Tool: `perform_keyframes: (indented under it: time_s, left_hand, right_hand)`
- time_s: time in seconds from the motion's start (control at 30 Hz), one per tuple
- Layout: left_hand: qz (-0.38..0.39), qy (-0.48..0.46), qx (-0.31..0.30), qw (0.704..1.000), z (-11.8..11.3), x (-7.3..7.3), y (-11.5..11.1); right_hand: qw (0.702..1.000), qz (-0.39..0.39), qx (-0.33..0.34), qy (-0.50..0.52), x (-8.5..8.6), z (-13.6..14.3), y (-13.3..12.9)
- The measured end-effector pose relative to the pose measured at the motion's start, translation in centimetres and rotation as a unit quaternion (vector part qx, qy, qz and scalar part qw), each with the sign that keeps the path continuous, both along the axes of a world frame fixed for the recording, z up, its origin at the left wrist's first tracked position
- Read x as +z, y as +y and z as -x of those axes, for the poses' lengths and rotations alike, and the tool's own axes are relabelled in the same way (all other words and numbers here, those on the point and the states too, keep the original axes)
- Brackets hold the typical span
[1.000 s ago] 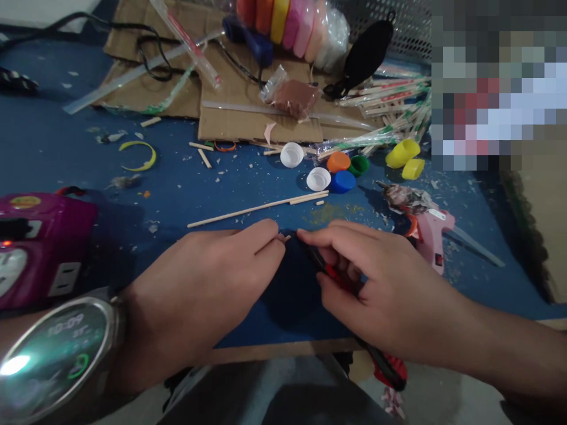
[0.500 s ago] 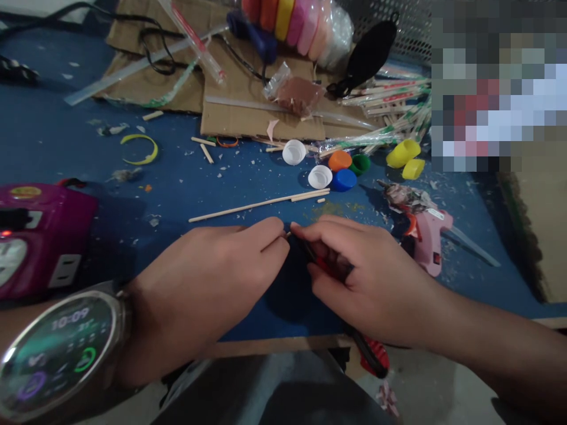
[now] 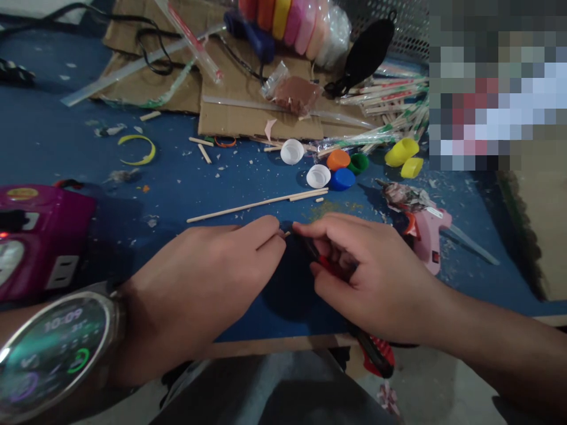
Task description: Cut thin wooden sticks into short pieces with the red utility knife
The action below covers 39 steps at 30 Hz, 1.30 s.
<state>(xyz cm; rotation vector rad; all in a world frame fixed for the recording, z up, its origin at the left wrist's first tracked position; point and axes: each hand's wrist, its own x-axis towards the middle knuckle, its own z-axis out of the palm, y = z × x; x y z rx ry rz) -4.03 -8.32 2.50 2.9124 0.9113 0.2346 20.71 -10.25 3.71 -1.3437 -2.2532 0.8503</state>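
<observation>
My left hand (image 3: 212,274) is closed in a pinch, back of the hand up. The pale tip of a thin wooden stick (image 3: 287,234) sticks out between its fingertips; the rest is hidden. Just to the right, my right hand (image 3: 358,268) is wrapped around a red-and-black cutter (image 3: 374,351). Its ribbed handle reaches past the table's front edge, and its working end lies under my index finger near the stick tip. Beyond both hands lie a long wooden stick (image 3: 248,206) and a shorter stick piece (image 3: 309,195) against its right end.
A pink glue gun (image 3: 429,239) lies right of my right hand. At left stands a purple power box (image 3: 44,236). Bottle caps (image 3: 318,176), yellow pieces (image 3: 401,152), bundled sticks (image 3: 390,97), cardboard (image 3: 261,121) and colored clay packs (image 3: 283,23) lie farther back.
The hands have drawn slightly apart, leaving a wider gap between my left fingertips and the cutter. The cutter's handle end has shifted slightly right. Both grips stay the same.
</observation>
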Motion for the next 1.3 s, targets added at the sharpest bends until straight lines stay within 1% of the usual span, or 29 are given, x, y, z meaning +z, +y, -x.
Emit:
perform_keyframes:
  time_s: [0.13,0.33,0.4,0.57,0.67,0.8,0.87,0.9,0.97,1.07,1.17,1.23,1.3]
  left_hand:
    - [-0.007,0.006,0.009,1.0,-0.08,-0.1,0.02]
    - [0.001,0.013,-0.003,1.0,-0.16,-0.4,-0.16]
    - [-0.01,-0.002,0.009,1.0,-0.13,-0.53,-0.24]
    - [0.008,0.022,-0.004,1.0,-0.36,-0.06,-0.12]
    - [0.009,0.037,0.002,0.999,-0.56,0.26,-0.05]
    - [0.011,0.044,0.001,0.999,-0.47,-0.02,-0.3]
    - [0.003,0.038,0.003,0.999,-0.35,-0.29,-0.46]
    - [-0.013,0.023,0.009,1.0,-0.31,-0.39,-0.51]
    - [-0.018,0.033,0.019,0.999,-0.3,-0.41,-0.49]
    - [0.009,0.055,0.01,0.998,-0.37,-0.06,-0.32]
    - [0.033,0.076,0.015,0.996,-0.3,0.2,-0.28]
    - [0.04,0.082,0.025,0.996,-0.15,0.07,-0.4]
    - [0.032,0.076,0.027,0.996,-0.01,-0.18,-0.55]
  right_hand:
    - [1.0,0.007,0.001,-0.008,-0.05,0.2,-0.11]
    - [1.0,0.006,0.012,-0.018,0.31,-0.13,-0.45]
    - [1.0,0.011,0.016,-0.017,0.34,-0.17,-0.46]
    - [0.999,0.011,0.033,-0.011,0.11,0.0,-0.21]
    - [0.999,0.017,0.035,-0.017,0.07,0.13,0.02]
    - [0.999,0.012,0.036,-0.029,-0.02,0.39,0.23]
    - [0.999,0.008,0.034,-0.035,-0.15,0.54,0.28]
    - [0.999,0.008,0.031,-0.036,-0.23,0.59,0.29]
    - [0.999,0.006,0.023,-0.03,-0.36,0.6,0.29]
    - [1.0,0.005,0.003,-0.015,-0.4,0.33,0.24]
    - [1.0,-0.002,-0.016,-0.007,-0.21,-0.08,0.16]
    - [1.0,-0.006,-0.022,-0.006,-0.01,-0.23,0.09]
    - [1.0,-0.003,-0.019,-0.009,0.15,-0.23,0.01]
